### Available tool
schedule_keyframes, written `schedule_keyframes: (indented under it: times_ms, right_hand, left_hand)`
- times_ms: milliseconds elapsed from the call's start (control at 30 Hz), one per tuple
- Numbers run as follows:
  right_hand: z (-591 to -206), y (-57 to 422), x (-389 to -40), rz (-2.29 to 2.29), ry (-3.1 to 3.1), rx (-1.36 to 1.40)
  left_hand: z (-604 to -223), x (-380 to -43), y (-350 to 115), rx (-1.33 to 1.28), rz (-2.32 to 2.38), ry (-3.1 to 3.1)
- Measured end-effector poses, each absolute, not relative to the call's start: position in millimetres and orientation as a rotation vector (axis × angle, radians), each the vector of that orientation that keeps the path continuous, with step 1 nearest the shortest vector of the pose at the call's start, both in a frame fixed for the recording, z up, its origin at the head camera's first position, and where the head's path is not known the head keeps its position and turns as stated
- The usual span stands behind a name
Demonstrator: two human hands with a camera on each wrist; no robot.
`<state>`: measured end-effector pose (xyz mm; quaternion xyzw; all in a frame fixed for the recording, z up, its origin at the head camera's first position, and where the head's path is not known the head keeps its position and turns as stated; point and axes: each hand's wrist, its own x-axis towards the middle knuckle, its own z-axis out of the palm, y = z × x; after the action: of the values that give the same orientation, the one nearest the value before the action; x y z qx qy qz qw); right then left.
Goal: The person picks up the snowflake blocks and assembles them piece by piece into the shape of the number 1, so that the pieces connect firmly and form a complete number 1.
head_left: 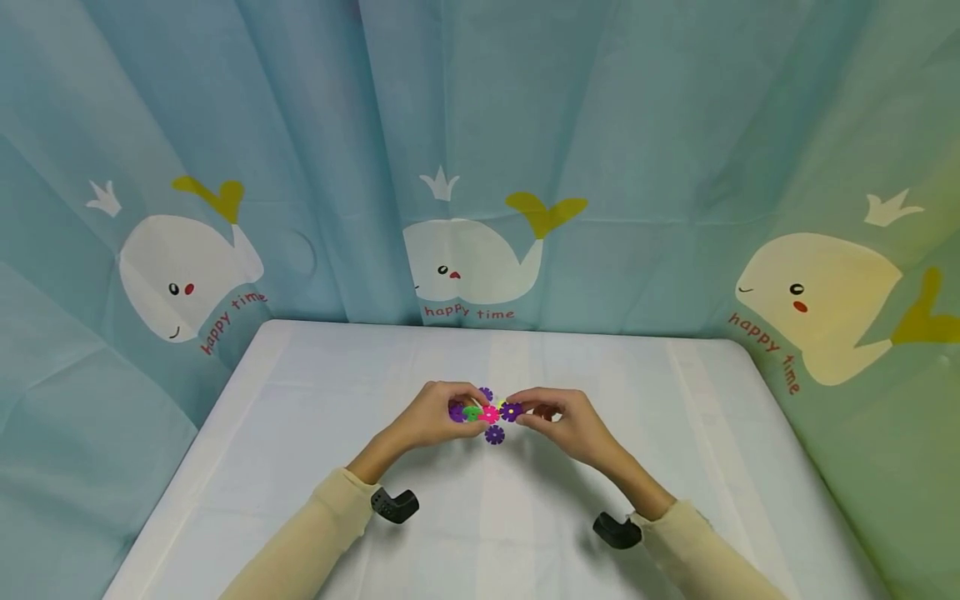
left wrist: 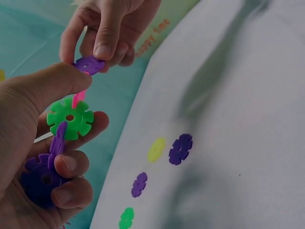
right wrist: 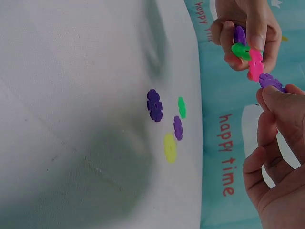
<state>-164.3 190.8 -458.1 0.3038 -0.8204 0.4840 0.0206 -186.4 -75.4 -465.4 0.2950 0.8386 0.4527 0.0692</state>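
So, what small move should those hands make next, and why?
Probably the right hand should gently push its purple flower piece onto the pink piece. Their notched edges appear to meet, and the left hand holds the pink piece, already joined to a green piece. I can't tell whether purple and pink interlock yet.

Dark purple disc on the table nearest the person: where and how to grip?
I'd pinch the dark purple disc across opposite edges of its notched rim, from above on the near side. It lies flat, so the rim is the likeliest hold; the yellow disc, another purple disc and a green disc lie beyond it.
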Motion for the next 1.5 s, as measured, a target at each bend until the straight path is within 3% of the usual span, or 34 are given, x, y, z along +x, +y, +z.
schedule_keyframes:
  times_ms: [467,733,1033,1500]
  right_hand:
    - [-467.5,180.9,-157.5,1.443,-2.481,0.864]
    - [-446.7,170.8,-143.0,1.441,-2.446,0.844]
    - [-477.4,170.4,-156.1,1.482,-2.428,0.785]
    - [-487.8,166.6,-155.9,1.553,-2.422,0.707]
  left_hand:
    - [-466.9,-183.6,-73.6,0.828,1.425,2.456]
    - [-468.3,-182.6,-73.8,0.82,1.41,2.45]
    - [-472.6,-184.0,-74.9,0.747,1.434,2.421]
    - [-482.1,-183.9,-73.5,0.659,1.539,2.304]
